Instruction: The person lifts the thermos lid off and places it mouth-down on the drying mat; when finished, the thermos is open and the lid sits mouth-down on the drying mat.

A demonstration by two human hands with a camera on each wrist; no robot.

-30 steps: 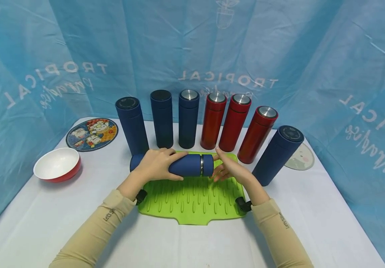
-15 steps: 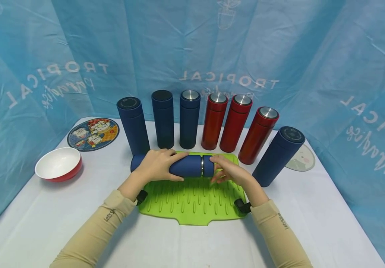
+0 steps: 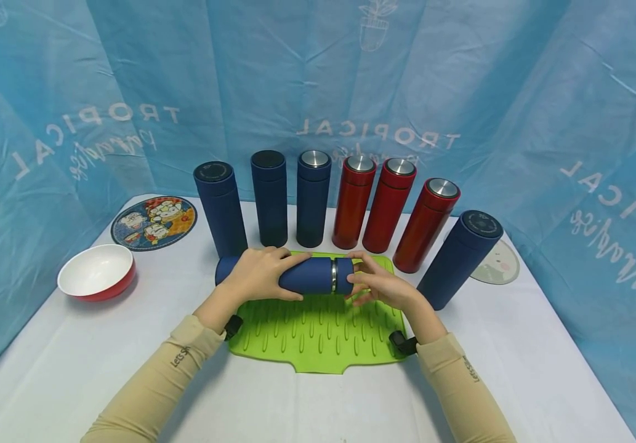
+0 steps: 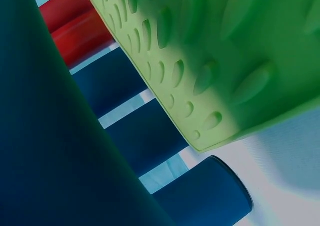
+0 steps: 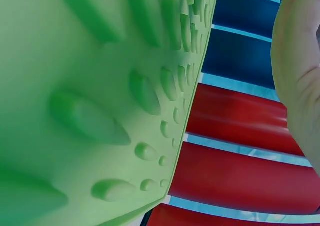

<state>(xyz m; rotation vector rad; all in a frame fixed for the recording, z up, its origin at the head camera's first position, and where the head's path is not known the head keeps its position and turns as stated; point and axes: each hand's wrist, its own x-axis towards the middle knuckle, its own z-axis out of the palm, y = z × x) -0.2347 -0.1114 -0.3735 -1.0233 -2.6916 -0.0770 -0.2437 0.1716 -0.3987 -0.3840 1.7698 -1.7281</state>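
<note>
A dark blue thermos [image 3: 312, 275] lies on its side over the far part of a green ridged mat [image 3: 318, 338], its cap [image 3: 343, 275] pointing right. My left hand [image 3: 259, 274] grips the body from above, thumb on the near side. At the cap end is my right hand [image 3: 381, 284], its fingers bent about the cap and touching its rim; part of this contact is hidden. In the left wrist view the thermos body [image 4: 45, 136] fills the left side. The right wrist view shows part of my right hand [image 5: 302, 81] beside the mat [image 5: 75, 151].
Behind the mat stand blue thermoses [image 3: 271, 200] and red thermoses [image 3: 353, 203] in a curved row. Another blue thermos [image 3: 460, 258] leans near my right hand. To the left are a red-and-white bowl [image 3: 96, 271] and a printed round mat [image 3: 154, 223]; a pale round mat [image 3: 497, 263] lies right.
My right hand has closed in on the thermos cap from slightly apart, and its fingers have shifted around the cap. The left hand and the thermos body have stayed in place.
</note>
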